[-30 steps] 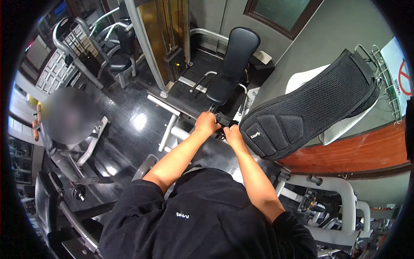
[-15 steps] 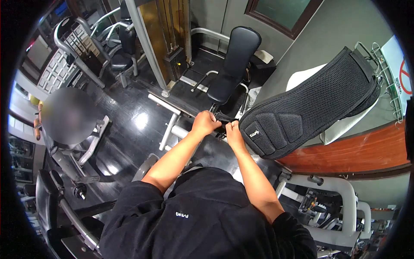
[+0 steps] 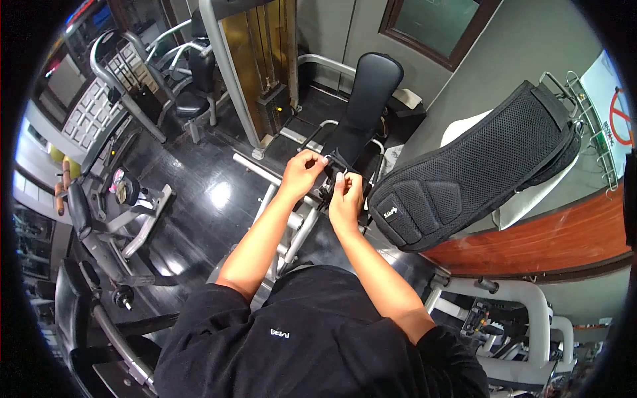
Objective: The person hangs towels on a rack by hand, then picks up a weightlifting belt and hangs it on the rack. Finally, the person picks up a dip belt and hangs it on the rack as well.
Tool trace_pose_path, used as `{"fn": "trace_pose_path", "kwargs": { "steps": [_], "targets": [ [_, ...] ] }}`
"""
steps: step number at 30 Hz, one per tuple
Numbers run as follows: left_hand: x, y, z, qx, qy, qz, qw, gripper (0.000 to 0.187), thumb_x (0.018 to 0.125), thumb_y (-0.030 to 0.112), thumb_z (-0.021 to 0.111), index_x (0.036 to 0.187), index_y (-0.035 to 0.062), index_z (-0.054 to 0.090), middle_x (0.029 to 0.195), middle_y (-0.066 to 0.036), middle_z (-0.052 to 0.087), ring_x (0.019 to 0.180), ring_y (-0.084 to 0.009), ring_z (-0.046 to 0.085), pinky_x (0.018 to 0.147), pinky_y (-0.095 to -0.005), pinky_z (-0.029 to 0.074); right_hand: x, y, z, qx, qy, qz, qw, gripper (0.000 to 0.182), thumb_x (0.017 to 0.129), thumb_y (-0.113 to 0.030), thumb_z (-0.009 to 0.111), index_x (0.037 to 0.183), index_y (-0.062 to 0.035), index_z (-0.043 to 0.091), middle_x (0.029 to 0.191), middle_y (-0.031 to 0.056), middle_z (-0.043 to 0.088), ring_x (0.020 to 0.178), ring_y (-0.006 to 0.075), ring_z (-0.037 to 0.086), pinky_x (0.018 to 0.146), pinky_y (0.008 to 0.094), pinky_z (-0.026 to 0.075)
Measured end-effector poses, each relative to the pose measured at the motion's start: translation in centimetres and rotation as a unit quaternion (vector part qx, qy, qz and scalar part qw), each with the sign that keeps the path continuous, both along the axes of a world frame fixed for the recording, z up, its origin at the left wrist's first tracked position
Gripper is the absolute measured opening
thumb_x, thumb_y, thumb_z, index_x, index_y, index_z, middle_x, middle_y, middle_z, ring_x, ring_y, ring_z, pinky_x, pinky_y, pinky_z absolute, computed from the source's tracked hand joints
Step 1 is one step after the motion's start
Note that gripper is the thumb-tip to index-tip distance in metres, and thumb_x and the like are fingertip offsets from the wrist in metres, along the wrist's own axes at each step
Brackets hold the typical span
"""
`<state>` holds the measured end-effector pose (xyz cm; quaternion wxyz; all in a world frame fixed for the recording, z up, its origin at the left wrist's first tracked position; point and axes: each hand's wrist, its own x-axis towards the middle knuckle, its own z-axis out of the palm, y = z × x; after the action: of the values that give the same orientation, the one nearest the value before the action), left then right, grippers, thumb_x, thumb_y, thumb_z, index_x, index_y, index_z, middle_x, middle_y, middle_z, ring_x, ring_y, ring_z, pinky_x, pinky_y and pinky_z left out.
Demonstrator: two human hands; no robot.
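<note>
A wide black mesh weightlifting belt [image 3: 464,162] stretches up to the right in front of me. Its narrow black strap end with a metal buckle [image 3: 335,169] sits between my hands. My left hand [image 3: 302,171] pinches the strap at the buckle from the left. My right hand [image 3: 346,198] grips the strap just below the buckle, fingers curled around it. Both forearms reach forward from my black sleeves.
A black padded gym seat [image 3: 361,99] stands straight ahead beside a weight-stack machine [image 3: 259,66]. White machine bars [image 3: 292,225] lie under my arms. More machines crowd the left. A wooden counter edge [image 3: 531,242] and a wire rack [image 3: 590,126] are on the right.
Both hands rose and drew closer together on the strap, and the metal buckle now shows between them. The view tilted, and the person at the left is gone from view.
</note>
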<state>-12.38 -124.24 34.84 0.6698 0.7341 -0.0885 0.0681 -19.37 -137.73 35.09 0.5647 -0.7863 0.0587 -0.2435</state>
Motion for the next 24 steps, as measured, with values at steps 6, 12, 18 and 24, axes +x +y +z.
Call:
{"fn": "trace_pose_path", "kwargs": {
  "steps": [6,12,18,24],
  "targets": [
    [-1.1,1.5,6.9,-0.035,-0.045,0.040,0.998,0.017,0.097,0.018,0.075,0.094,0.0014,0.073,0.086,0.003,0.059,0.074,-0.0054,0.053,0.068,-0.0245,0.042,-0.9,2.7,7.1,0.102,-0.039,0.038,0.993,0.021,0.107,-0.022,0.062,0.103,-0.0029,0.055,0.084,0.0036,0.052,0.073,0.0143,0.049,0.069,0.0322,0.044],
    [-2.1,2.4,13.9,-0.127,-0.100,0.044,0.986,0.011,0.101,0.014,0.071,0.098,0.0031,0.070,0.091,0.005,0.063,0.080,-0.0024,0.054,0.074,-0.0205,0.044,-1.8,3.0,13.9,0.097,-0.117,0.102,0.983,0.017,0.106,-0.016,0.061,0.111,-0.0002,0.060,0.093,0.0055,0.057,0.080,0.0137,0.055,0.073,0.0289,0.047],
    [-3.3,2.6,20.9,-0.208,-0.137,0.074,0.966,0.008,0.103,0.008,0.068,0.100,0.0006,0.071,0.092,0.001,0.070,0.086,-0.0061,0.063,0.081,-0.0222,0.051,-4.2,0.4,21.3,0.068,-0.175,0.142,0.972,0.023,0.104,0.002,0.055,0.125,0.0013,0.065,0.112,0.0112,0.063,0.095,0.0168,0.065,0.079,0.0277,0.055],
    [-4.1,-0.1,25.9,-0.286,-0.134,-0.012,0.949,0.009,0.100,0.008,0.071,0.103,-0.0006,0.073,0.092,0.001,0.070,0.084,-0.0073,0.065,0.080,-0.0225,0.053,-5.1,-3.5,26.4,-0.060,-0.242,0.109,0.962,0.022,0.098,0.001,0.063,0.120,0.0002,0.066,0.113,0.0115,0.062,0.095,0.0191,0.063,0.081,0.0301,0.053]
  ]
}}
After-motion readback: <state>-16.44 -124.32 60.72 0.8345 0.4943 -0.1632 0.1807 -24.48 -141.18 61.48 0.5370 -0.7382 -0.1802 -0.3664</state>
